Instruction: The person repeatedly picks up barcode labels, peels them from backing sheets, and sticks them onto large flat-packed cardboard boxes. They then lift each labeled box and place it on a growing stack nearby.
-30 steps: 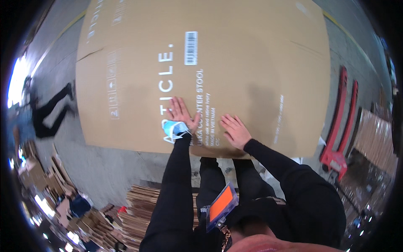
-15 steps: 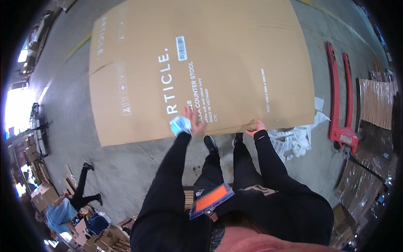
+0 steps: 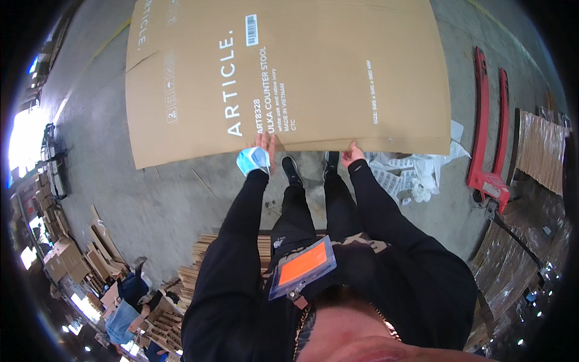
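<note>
A large brown cardboard sheet (image 3: 325, 78) with white print and a barcode label spreads out in front of me, its near edge bowed across the view. My left hand (image 3: 265, 146) lies at this edge with fingers stretched onto the cardboard. A blue face mask (image 3: 252, 160) hangs over its wrist and the back of the hand. Farther right, my right hand (image 3: 351, 154) pinches the same edge, thumb on top; its other fingers are partly hidden. Whether the cardboard is one layer or folded, I cannot tell.
A red pallet jack (image 3: 487, 181) stands at the right, beside wrapped stacked cardboard (image 3: 540, 154). Crumpled white packaging (image 3: 416, 178) lies on the floor near my right hand. Wooden slats (image 3: 202, 256) are behind me at the left, where another person (image 3: 123, 317) bends over boxes.
My left hand has slid from the printed face back to the near edge. Cardboard, hands and feet sit higher in the view. The other person has shifted and bent lower.
</note>
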### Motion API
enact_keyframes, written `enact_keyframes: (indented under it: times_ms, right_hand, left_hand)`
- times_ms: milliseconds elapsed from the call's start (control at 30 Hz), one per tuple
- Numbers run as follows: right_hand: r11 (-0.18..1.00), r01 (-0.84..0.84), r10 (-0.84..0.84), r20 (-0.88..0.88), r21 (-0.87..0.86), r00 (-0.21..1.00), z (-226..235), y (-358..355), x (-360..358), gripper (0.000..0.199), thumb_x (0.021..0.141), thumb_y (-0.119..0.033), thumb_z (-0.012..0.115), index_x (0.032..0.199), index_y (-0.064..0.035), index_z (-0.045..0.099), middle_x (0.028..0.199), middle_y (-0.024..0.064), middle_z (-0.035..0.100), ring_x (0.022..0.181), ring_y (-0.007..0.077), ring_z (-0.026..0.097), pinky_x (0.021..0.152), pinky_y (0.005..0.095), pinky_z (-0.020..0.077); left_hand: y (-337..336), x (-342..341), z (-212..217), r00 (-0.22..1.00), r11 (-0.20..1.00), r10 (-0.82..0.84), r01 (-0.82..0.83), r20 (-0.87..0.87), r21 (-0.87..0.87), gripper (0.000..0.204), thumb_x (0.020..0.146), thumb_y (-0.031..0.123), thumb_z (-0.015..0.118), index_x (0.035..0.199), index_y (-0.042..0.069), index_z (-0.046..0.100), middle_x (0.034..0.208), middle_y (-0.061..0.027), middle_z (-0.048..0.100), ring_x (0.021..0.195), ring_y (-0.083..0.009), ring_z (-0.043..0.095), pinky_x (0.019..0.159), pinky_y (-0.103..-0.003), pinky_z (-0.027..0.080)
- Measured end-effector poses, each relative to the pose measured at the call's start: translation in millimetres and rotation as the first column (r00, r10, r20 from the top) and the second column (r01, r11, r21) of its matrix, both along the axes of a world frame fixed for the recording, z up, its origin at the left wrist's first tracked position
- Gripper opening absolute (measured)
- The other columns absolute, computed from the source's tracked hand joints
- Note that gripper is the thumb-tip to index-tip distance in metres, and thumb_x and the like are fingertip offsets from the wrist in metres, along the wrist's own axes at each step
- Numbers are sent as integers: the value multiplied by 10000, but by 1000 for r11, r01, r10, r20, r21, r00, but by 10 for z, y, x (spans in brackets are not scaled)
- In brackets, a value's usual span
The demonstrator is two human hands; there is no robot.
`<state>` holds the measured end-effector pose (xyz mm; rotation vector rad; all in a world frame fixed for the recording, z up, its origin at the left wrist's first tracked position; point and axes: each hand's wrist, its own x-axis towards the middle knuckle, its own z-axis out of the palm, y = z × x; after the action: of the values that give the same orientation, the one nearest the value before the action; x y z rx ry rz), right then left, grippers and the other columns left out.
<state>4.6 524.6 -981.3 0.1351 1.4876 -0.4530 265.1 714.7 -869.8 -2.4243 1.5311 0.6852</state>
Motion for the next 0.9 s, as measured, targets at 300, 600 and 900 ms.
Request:
enact_keyframes:
  times_ms: [300,600,900]
  right_hand:
    - [946,-321,321,-254,43,912,343,-110,16,353,967,-343,541,1189,-71,500,1016,134,611,943,255,618,755,429,516]
    - [995,-89,88,37,39,995,-24,-924,75,610,947,-467,470,1420,-117,308,1490,205,294,1276,376,430,1067,563,298]
    - [995,-83,79,-77,-48,994,80,-434,392,280,951,-480,564,1025,-210,571,821,-33,599,630,131,505,495,252,404]
  left_hand:
    - [-318,213,-79,998,997,-24,20,52,74,832,820,183,649,1528,190,212,1576,-181,205,1437,-356,258,1141,-528,268]
    - [-571,-289,-164,985,997,71,-66,-159,36,980,751,233,737,1535,113,162,1557,-235,213,1436,-393,233,1154,-486,260]
    - [-310,-129,-77,996,999,50,-48,-69,20,944,757,297,731,1520,117,206,1567,-181,226,1450,-331,228,1142,-492,276]
